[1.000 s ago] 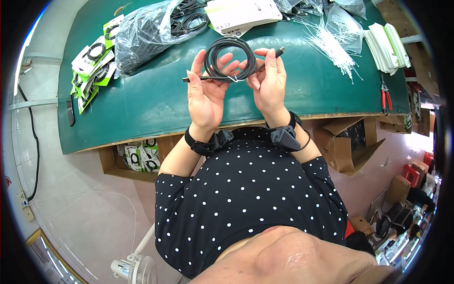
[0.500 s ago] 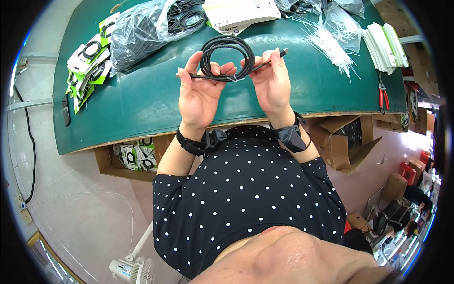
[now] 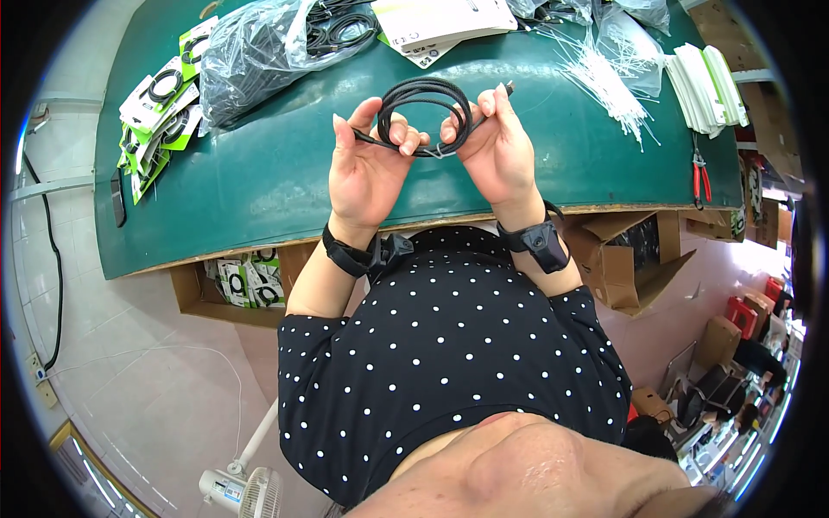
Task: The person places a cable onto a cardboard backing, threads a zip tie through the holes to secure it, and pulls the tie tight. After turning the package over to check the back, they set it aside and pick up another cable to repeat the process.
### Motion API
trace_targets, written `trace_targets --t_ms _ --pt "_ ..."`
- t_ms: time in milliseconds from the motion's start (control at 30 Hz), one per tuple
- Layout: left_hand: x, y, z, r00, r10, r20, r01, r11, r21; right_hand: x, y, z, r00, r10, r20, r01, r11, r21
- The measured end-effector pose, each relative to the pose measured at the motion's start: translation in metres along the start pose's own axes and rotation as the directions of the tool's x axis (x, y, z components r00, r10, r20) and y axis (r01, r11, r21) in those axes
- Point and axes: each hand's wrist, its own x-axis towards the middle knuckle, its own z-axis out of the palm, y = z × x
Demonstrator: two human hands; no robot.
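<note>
A coiled black cable is held up between my two hands over the green table. A thin clear tie wraps the lower part of the coil. My left hand pinches the cable's left end between thumb and index finger, its other fingers curled by the coil. My right hand grips the coil's right side near the other end, where a connector pokes out past the fingertips.
On the green table lie a plastic bag of black cables, carded cables, white cards, loose white zip ties, stacked packaging cards and red-handled cutters. Cardboard boxes stand below the front edge.
The coil has tilted and now looks flatter and more oval, a little lower and to the right. Both hands have shifted slightly right, still holding the cable.
</note>
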Motion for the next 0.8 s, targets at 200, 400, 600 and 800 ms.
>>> trace_targets --t_ms 200,400,600,800 --pt "-0.004 -0.002 0.004 1.0 -0.015 0.02 0.015 0.999 0.044 -0.001 -0.014 -0.005 0.994 0.104 0.036 -0.099 0.989 -0.113" --pt "-0.004 0.005 0.005 0.996 -0.085 -0.039 0.081 0.994 -0.079 -0.005 -0.019 0.004 0.972 0.236 0.01 -0.236 0.972 -0.026" --pt "0.002 0.003 -0.013 0.98 -0.111 0.167 0.13 0.986 -0.102 -0.007 -0.017 0.009 0.969 0.248 -0.012 -0.248 0.968 -0.032" --pt "0.001 0.008 -0.01 0.94 -0.204 0.274 0.275 0.927 -0.255 -0.007 -0.015 -0.004 0.938 0.307 0.16 -0.305 0.952 -0.039"
